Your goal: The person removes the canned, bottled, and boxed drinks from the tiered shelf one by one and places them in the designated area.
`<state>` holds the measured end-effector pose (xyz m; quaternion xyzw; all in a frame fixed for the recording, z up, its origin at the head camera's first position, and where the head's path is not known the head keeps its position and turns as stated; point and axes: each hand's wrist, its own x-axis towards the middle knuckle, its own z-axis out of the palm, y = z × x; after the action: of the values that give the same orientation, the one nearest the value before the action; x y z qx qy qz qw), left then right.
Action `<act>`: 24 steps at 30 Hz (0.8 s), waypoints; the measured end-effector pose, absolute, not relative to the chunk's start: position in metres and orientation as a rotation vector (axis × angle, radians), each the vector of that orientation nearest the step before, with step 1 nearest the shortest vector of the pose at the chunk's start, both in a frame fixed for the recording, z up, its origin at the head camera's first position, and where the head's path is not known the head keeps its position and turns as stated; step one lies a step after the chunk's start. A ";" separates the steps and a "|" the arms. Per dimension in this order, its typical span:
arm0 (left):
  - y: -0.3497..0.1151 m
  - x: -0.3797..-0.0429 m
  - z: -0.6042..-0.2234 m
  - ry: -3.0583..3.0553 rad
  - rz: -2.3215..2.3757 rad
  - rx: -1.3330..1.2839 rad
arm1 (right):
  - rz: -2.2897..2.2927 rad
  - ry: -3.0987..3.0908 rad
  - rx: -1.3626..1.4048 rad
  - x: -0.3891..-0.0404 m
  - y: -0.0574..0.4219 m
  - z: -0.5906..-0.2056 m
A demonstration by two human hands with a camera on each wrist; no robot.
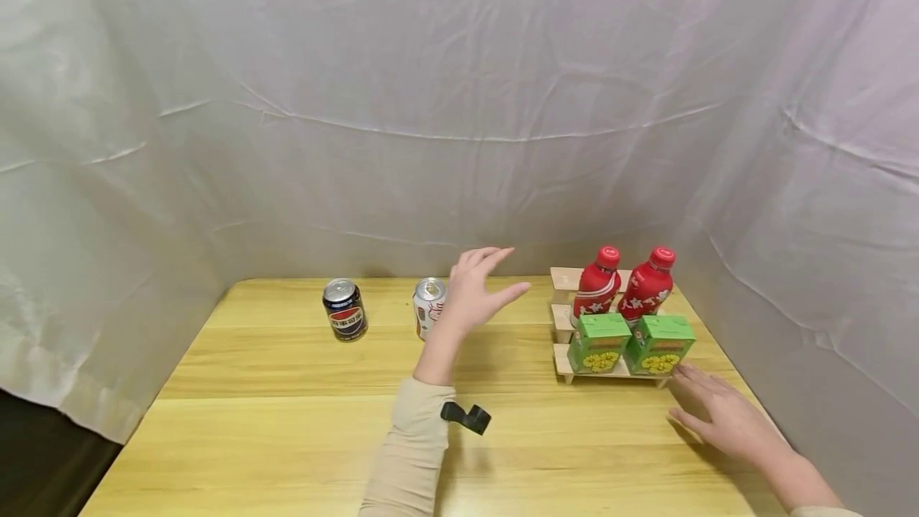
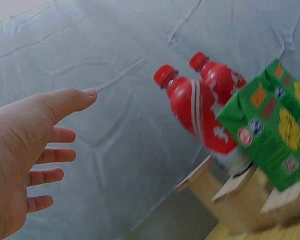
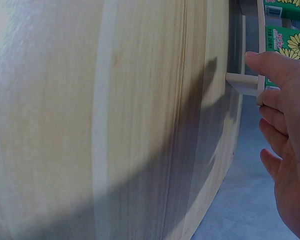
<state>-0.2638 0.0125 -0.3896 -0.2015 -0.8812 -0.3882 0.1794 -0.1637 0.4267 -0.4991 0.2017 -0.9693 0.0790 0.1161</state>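
My left hand (image 1: 474,294) is in the air between a white cola can (image 1: 425,311) and the stepped wooden rack (image 1: 563,274). Its thumb and fingers are spread apart with nothing between them, and it hides part of the can. Two red bottles (image 1: 597,287) with red caps stand upright towards the back of the rack. In front of them, two green drink cartons (image 1: 600,345) with yellow flowers stand side by side on the lowest step. By the rack's front right corner is my right hand (image 1: 725,417), fingers extended, holding nothing. Whether its fingertips touch the rack I cannot tell.
A dark blue Pepsi can (image 1: 345,311) stands upright towards the back left of the wooden table (image 1: 287,437). Grey cloth (image 1: 445,110) hangs behind the table and along both sides, close to the rack's right side.
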 end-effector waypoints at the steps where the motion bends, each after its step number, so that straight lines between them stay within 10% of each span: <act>1: 0.017 -0.264 -0.389 -2.493 -1.103 -0.569 | 0.228 -2.839 0.588 -0.164 0.427 -0.500; 24: 0.106 -0.270 -0.399 -2.551 -1.201 -0.535 | 0.221 -2.775 0.610 -0.164 0.428 -0.503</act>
<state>-0.2695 0.1064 -0.3990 -0.1848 -0.8807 -0.4145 0.1356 -0.1644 0.4279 -0.5028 0.2118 -0.9634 0.0767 0.1454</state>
